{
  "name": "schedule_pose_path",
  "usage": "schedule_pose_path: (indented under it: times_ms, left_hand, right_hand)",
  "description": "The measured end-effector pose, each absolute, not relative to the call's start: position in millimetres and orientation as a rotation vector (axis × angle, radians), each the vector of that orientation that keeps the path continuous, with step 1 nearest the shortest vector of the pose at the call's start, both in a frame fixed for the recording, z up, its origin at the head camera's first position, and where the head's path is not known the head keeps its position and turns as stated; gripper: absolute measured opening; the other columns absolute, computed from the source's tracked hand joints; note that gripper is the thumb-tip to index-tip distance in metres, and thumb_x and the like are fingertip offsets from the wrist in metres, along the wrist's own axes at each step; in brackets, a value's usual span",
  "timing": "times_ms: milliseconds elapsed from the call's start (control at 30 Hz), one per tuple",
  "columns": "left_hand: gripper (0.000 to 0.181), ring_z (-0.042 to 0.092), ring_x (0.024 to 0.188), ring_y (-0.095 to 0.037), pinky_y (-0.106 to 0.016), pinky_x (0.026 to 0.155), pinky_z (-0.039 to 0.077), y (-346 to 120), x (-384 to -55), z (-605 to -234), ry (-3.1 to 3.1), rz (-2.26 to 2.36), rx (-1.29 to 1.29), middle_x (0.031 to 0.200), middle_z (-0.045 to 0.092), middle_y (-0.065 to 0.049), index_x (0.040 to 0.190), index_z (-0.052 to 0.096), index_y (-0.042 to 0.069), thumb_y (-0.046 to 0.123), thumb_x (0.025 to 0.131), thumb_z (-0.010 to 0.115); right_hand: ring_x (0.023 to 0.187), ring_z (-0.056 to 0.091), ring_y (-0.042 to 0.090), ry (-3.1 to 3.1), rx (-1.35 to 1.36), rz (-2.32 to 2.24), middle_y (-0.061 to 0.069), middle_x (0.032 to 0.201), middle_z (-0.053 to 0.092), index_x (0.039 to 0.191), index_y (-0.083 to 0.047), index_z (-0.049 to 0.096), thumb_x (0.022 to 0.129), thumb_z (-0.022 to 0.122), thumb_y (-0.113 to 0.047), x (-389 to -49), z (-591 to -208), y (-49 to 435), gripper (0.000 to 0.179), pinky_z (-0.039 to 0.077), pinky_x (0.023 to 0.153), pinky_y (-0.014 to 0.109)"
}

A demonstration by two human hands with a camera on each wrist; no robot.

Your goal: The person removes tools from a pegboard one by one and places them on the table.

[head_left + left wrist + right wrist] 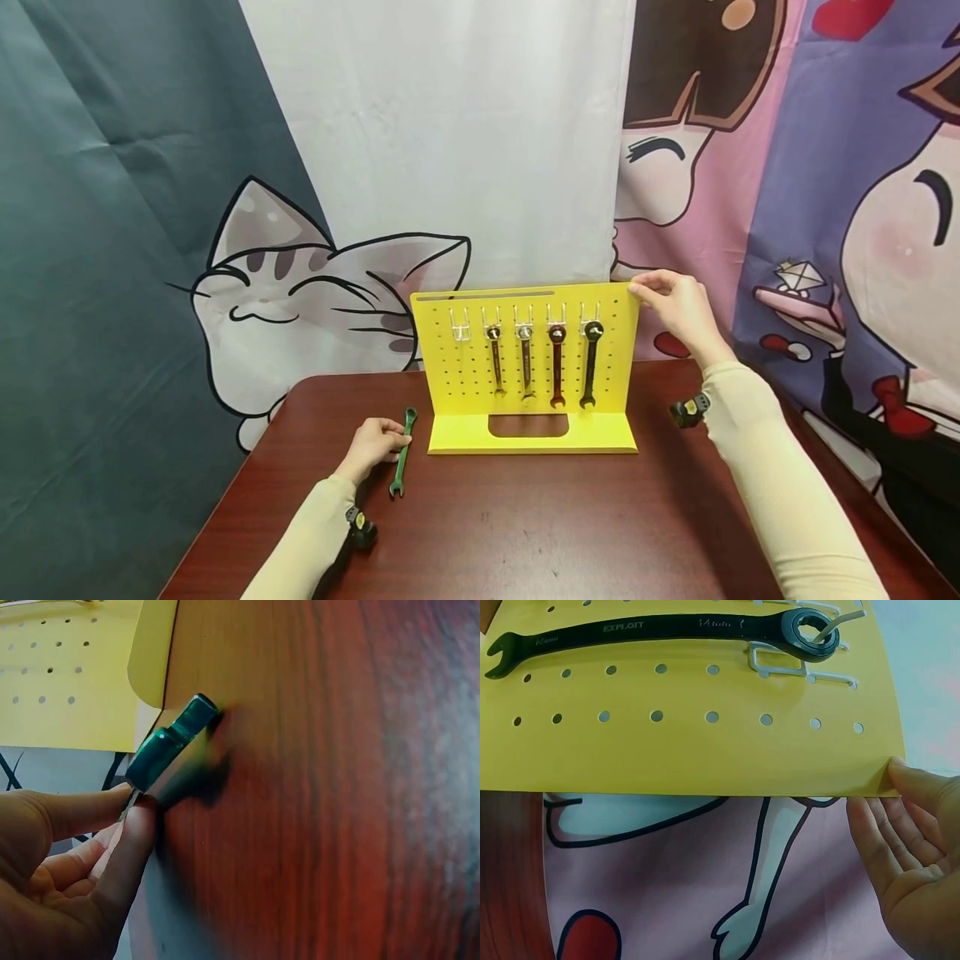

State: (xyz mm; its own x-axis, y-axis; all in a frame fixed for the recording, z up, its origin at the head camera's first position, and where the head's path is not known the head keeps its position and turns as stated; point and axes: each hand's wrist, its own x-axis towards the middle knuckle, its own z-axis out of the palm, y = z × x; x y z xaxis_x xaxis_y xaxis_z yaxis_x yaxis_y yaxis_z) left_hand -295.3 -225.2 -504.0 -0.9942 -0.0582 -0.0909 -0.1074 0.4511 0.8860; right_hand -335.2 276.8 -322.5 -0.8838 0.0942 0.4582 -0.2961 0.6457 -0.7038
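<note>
My left hand (375, 443) pinches a green wrench (401, 467) by its shaft, left of the yellow pegboard (450, 383). In the left wrist view, the green wrench (169, 746) is seen nearly end-on, tilted between thumb and finger, with its shadow on the table. My right hand (678, 308) grips the pegboard's upper right corner; in the right wrist view, thumb and fingers of the hand (915, 840) hold the board's edge. A black wrench (660, 630) hangs by its ring end on a hook near that hand.
Beside the black wrench hang a red wrench (557, 367) and two silver-looking wrenches, one here (527, 367). The leftmost hook (461, 327) bears no wrench. The board stands on a brown table (525, 525), before a cartoon-printed curtain (480, 150).
</note>
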Motion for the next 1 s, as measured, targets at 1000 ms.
schedule_pose_path:
  times_ms: [1000]
  left_hand:
    - [0.015,0.061,0.057,-0.017,-0.029,0.052,0.057,-219.4,-296.1,-504.8,2.766,1.499,-0.166,0.079,0.066,-0.012,0.097,0.068,-0.006,0.002,0.086,0.076]
  right_hand:
    - [0.085,0.073,0.011,-2.415,0.146,1.151,0.012,0.113,0.074,0.117,-0.01,0.072,0.096,0.068,-0.044,-336.7,-322.9,278.6,0.041,0.056,0.088,0.043]
